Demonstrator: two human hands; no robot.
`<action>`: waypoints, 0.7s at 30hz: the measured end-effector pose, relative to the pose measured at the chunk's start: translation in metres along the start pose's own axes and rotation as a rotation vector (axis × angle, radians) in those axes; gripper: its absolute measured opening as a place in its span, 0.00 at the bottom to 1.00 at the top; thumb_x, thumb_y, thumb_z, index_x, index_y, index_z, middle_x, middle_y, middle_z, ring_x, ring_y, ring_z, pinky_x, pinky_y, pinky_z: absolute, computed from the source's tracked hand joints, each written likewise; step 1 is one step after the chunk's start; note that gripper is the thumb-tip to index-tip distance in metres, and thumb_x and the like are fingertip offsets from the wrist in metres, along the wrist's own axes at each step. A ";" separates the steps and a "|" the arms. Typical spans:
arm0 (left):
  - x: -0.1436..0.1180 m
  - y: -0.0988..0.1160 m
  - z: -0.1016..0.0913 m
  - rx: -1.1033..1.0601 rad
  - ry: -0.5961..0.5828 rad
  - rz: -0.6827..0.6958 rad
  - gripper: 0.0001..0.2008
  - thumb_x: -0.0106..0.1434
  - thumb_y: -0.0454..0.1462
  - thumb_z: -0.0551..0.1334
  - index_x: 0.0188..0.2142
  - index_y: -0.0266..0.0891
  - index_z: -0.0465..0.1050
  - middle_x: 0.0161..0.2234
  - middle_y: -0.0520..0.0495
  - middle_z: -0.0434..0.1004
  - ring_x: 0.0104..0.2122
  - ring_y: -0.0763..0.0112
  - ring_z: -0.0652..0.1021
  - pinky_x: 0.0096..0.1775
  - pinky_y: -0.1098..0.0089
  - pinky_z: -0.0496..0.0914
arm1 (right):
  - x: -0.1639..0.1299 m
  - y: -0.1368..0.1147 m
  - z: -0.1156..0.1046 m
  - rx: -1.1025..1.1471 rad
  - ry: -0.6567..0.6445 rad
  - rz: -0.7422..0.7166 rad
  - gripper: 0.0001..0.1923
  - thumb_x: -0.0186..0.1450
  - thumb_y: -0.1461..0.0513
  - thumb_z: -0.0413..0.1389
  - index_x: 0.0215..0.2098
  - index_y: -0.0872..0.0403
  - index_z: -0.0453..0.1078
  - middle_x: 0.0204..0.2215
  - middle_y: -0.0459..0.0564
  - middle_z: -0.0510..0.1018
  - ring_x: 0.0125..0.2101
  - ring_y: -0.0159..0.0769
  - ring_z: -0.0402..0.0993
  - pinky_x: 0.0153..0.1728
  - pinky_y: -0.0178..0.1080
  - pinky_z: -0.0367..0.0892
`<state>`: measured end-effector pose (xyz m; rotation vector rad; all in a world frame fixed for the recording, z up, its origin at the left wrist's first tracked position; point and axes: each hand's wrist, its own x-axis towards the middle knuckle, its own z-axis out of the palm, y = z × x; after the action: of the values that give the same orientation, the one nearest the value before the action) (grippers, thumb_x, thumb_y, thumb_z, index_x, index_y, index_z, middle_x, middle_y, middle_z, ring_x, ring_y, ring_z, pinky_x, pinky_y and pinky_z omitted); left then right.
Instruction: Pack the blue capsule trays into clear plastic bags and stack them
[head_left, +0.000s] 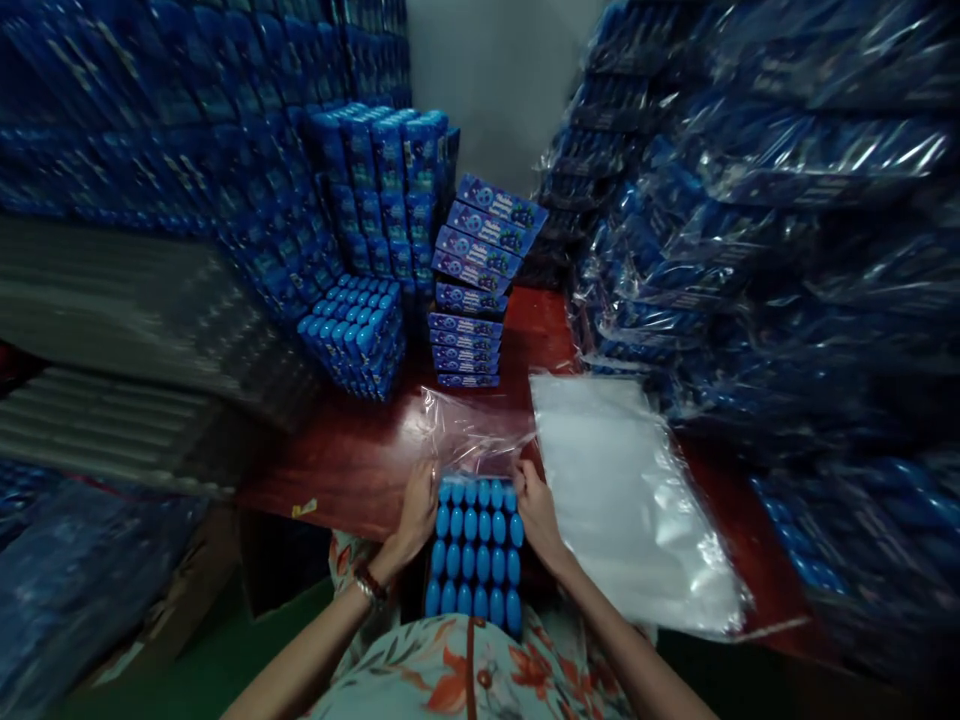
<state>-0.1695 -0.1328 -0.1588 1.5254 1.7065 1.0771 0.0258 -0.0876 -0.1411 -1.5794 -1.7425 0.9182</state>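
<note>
A block of blue-capped containers in tight rows rests against my body at the table's front edge. A clear plastic bag lies over the table just beyond it, its mouth around or at the block's far end. My left hand is closed on the bag's left edge, beside the block's far left corner. On the opposite side, my right hand pinches the bag's right edge. Fingertips are partly hidden in both hands. Right of my right hand lies a stack of flat clear bags.
A leaning pile of printed purple boxes stands on the red table. Left of it are stacked blue containers. Plastic-wrapped packs rise high at right. Grey stacked trays flank the left side.
</note>
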 end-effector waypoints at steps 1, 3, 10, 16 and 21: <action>-0.003 0.000 -0.001 -0.041 0.010 -0.035 0.14 0.66 0.40 0.44 0.39 0.39 0.66 0.39 0.42 0.71 0.40 0.64 0.71 0.46 0.61 0.66 | -0.005 -0.003 -0.001 0.016 -0.007 0.008 0.13 0.64 0.56 0.40 0.36 0.51 0.64 0.31 0.51 0.75 0.33 0.40 0.71 0.36 0.43 0.65; -0.001 0.000 -0.005 -0.123 0.019 -0.119 0.17 0.66 0.44 0.44 0.37 0.38 0.66 0.35 0.44 0.72 0.37 0.64 0.72 0.43 0.63 0.68 | -0.007 -0.010 -0.004 0.042 0.011 0.013 0.13 0.65 0.56 0.40 0.37 0.52 0.64 0.32 0.51 0.75 0.33 0.39 0.71 0.37 0.42 0.65; 0.015 -0.007 -0.005 -0.151 0.062 -0.245 0.12 0.63 0.41 0.49 0.37 0.36 0.66 0.31 0.46 0.74 0.34 0.66 0.74 0.38 0.67 0.69 | 0.008 -0.008 0.002 0.099 0.093 0.093 0.12 0.62 0.54 0.42 0.34 0.52 0.62 0.27 0.49 0.74 0.31 0.40 0.70 0.34 0.41 0.65; 0.011 0.000 0.002 -0.052 0.064 -0.241 0.07 0.62 0.38 0.51 0.35 0.37 0.64 0.28 0.49 0.71 0.28 0.70 0.72 0.32 0.71 0.65 | 0.006 0.013 0.009 0.108 0.140 0.161 0.15 0.61 0.50 0.43 0.32 0.51 0.60 0.29 0.51 0.73 0.30 0.40 0.70 0.34 0.42 0.65; 0.007 0.006 -0.012 0.165 -0.053 -0.254 0.12 0.62 0.37 0.52 0.44 0.37 0.64 0.27 0.46 0.73 0.29 0.64 0.74 0.32 0.68 0.65 | -0.012 0.008 -0.001 0.102 0.061 0.173 0.13 0.62 0.50 0.43 0.32 0.50 0.59 0.26 0.49 0.72 0.27 0.40 0.68 0.30 0.40 0.63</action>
<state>-0.1775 -0.1279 -0.1472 1.3731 1.9299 0.7765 0.0323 -0.0986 -0.1468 -1.6931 -1.5109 1.0134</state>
